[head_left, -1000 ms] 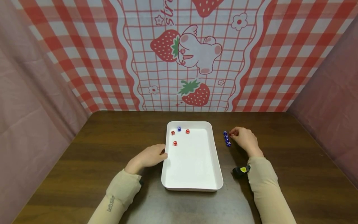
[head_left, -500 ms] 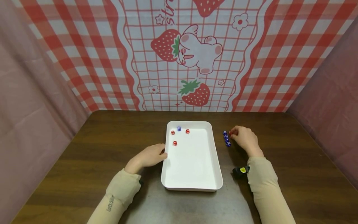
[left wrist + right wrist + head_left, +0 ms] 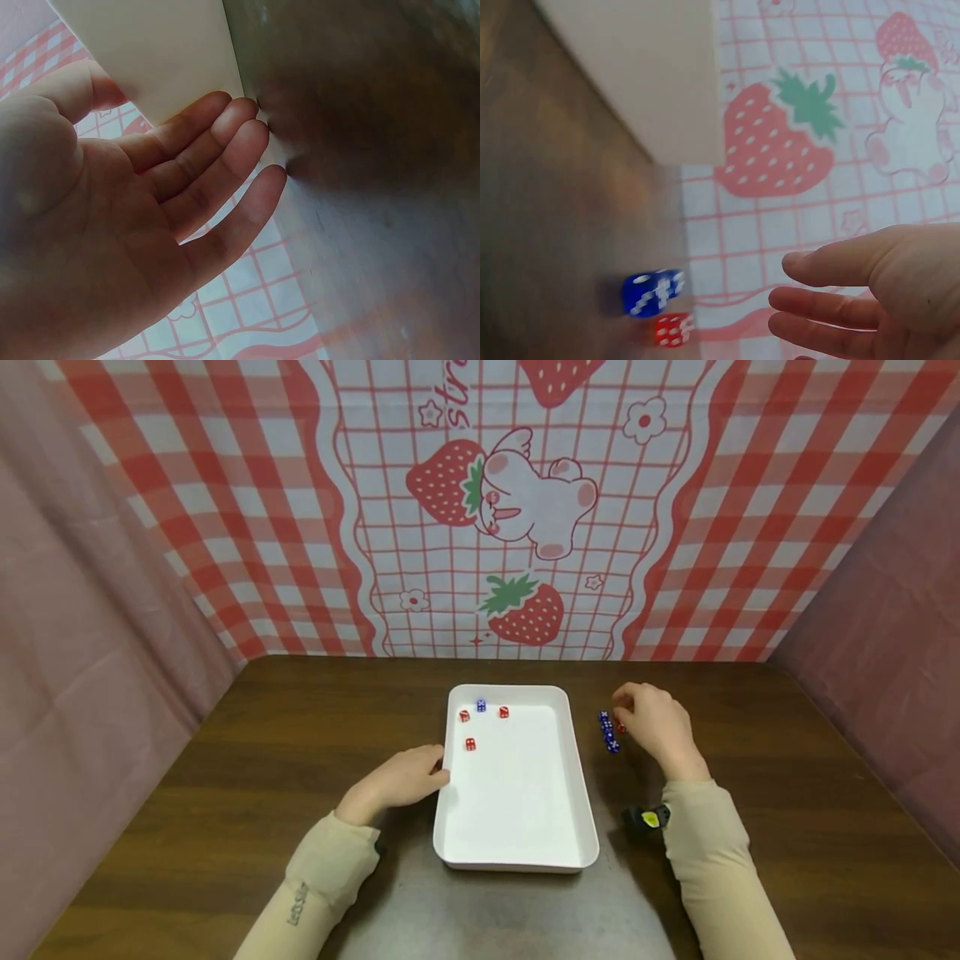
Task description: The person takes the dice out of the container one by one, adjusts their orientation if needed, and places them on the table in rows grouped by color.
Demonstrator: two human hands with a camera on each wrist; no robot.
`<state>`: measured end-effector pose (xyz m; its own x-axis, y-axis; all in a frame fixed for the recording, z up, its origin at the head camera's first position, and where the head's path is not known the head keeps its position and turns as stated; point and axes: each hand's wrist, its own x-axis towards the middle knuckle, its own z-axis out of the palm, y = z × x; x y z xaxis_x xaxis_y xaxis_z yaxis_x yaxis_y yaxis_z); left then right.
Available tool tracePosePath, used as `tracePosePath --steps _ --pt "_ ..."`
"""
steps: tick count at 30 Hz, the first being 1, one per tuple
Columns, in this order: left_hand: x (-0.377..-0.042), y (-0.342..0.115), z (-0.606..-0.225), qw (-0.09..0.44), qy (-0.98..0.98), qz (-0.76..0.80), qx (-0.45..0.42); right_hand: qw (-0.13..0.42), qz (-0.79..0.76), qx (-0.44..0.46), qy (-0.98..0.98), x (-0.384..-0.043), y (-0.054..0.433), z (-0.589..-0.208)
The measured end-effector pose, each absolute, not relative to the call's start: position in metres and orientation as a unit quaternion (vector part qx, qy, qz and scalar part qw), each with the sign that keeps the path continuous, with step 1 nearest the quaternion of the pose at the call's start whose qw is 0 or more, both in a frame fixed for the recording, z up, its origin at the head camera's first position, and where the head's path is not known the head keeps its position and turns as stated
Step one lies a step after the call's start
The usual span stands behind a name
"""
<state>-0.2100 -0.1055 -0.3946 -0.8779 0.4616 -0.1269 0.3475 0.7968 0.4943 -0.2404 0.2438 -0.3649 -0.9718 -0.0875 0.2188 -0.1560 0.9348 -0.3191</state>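
Observation:
My left hand (image 3: 401, 775) holds the left wall of a white rectangular tray (image 3: 517, 867). In the left wrist view its thumb goes over the rim and its fingers (image 3: 202, 195) lie against the outer side, tips at the table. My right hand (image 3: 658, 725) hovers right of the tray with nothing between its fingers, thumb and fingertips apart. Just below them a red die (image 3: 622, 727) rests on the table beside a short row of blue dice (image 3: 608, 735). The right wrist view shows the red die (image 3: 673, 331) close against the blue dice (image 3: 646, 294).
Inside the tray's far left part lie a blue die (image 3: 482, 706) and several red dice (image 3: 470, 744). A dark wooden table (image 3: 300, 718) bears everything. Behind it hangs a red-and-white strawberry cloth (image 3: 525, 610), with pink curtains (image 3: 97, 652) at the sides.
My right hand has let go of the red die beside the blue row and lifted slightly away, its fingertips parting. My left hand and the tray have stayed put.

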Motion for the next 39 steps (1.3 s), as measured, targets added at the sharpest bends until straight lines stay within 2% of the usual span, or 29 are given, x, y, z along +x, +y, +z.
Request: tracePosePath --steps 31,39 --pt "-0.212 -0.106 -0.395 0.122 0.942 0.230 0.213 0.258 0.169 0.130 -0.942 -0.207 0.197 -0.320" --pt "-0.212 -0.108 -0.396 0.120 0.940 0.232 0.221 0.256 0.163 0.162 -0.939 -0.214 0.171 -0.318"
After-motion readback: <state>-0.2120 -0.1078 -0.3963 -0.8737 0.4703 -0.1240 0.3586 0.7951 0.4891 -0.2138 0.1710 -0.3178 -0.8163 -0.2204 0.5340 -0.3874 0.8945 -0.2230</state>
